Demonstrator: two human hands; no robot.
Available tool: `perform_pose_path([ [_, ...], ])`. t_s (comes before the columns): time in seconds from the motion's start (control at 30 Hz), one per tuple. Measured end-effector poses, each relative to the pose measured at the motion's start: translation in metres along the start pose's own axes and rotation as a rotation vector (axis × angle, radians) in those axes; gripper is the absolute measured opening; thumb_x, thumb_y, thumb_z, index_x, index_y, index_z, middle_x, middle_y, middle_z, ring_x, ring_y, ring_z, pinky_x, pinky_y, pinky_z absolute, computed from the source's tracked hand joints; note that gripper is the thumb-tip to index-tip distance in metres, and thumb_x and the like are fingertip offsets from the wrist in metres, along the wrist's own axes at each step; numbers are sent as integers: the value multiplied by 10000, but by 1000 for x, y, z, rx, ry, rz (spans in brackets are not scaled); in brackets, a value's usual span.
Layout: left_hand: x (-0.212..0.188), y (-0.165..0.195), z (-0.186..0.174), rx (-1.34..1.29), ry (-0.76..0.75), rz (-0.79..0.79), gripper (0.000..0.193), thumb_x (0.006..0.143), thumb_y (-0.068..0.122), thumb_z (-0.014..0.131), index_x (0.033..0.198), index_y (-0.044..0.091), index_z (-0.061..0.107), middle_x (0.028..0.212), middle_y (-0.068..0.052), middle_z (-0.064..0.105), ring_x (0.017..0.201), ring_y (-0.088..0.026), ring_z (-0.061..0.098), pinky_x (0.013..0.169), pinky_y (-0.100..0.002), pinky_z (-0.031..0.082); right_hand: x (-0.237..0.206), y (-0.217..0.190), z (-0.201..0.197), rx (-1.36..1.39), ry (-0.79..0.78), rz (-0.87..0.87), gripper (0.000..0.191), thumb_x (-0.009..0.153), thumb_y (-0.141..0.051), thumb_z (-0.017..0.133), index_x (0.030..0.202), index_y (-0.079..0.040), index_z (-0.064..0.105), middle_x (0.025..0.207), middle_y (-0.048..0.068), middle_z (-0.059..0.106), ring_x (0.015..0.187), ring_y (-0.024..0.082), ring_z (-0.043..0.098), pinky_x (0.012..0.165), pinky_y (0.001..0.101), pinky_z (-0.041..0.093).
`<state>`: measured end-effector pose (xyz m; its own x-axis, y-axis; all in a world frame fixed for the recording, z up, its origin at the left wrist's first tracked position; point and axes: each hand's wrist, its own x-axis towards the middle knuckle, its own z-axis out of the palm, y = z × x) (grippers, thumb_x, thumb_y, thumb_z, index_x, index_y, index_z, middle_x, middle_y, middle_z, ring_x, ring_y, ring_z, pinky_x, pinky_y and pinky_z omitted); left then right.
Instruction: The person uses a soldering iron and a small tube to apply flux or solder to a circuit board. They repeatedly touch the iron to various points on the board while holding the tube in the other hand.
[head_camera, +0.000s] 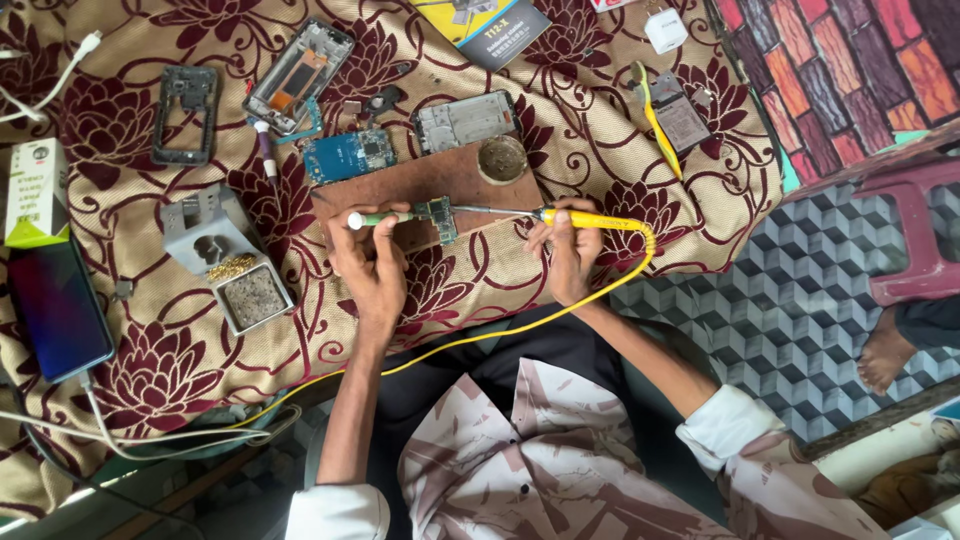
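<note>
On the brown wooden board (400, 185), the small green circuit board (438, 215) (thin, light, probably fragile) is best pinched by its edges. The left hand (372, 262) grips a green-handled tool (385, 218); the right hand (568, 250) clasps the yellow soldering iron (590, 219).

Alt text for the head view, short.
The right hand holds a yellow soldering iron to a small circuit board on a brown mat; the left hand steadies it with a green-handled tool.

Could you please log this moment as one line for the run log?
left hand: holds green tool on small circuit board | right hand: holds yellow soldering iron
</note>
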<state>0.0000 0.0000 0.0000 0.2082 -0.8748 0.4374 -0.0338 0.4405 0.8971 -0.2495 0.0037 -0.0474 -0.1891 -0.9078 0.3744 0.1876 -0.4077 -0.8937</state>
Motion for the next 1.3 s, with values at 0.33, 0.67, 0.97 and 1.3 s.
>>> perform_pose_path([
  [0.33,-1,-32,4,-9,42,-10,104,1079,33,566,1147,1,494,1090,-167,753,708,-62,616,510,-191,428,11,6,7,-29,13,9,257,1128,-237,475,1188,13,469,756,118,628,616,152,628,538,259,486],
  [0.67,3,-29,3,-15,51,-2,109,1062,-2,605,1117,-1,511,1029,-142,773,645,-49,609,488,-197,415,10,4,14,-61,-19,5,230,1136,-220,459,1174,7,456,746,114,615,627,147,624,550,251,486],
  [0.97,5,-35,3,60,60,-4,96,1058,16,616,1100,-4,533,990,-136,784,655,-72,663,499,-208,458,12,1,11,-145,-59,0,201,1135,-180,456,1144,20,468,774,121,614,652,147,634,564,249,497],
  [1.3,2,-38,0,50,64,-77,111,1042,3,619,1092,-20,523,1017,-149,792,809,-135,733,621,-241,517,13,7,10,20,-4,-17,251,1144,-245,428,1191,1,425,726,115,630,620,165,625,559,267,490],
])
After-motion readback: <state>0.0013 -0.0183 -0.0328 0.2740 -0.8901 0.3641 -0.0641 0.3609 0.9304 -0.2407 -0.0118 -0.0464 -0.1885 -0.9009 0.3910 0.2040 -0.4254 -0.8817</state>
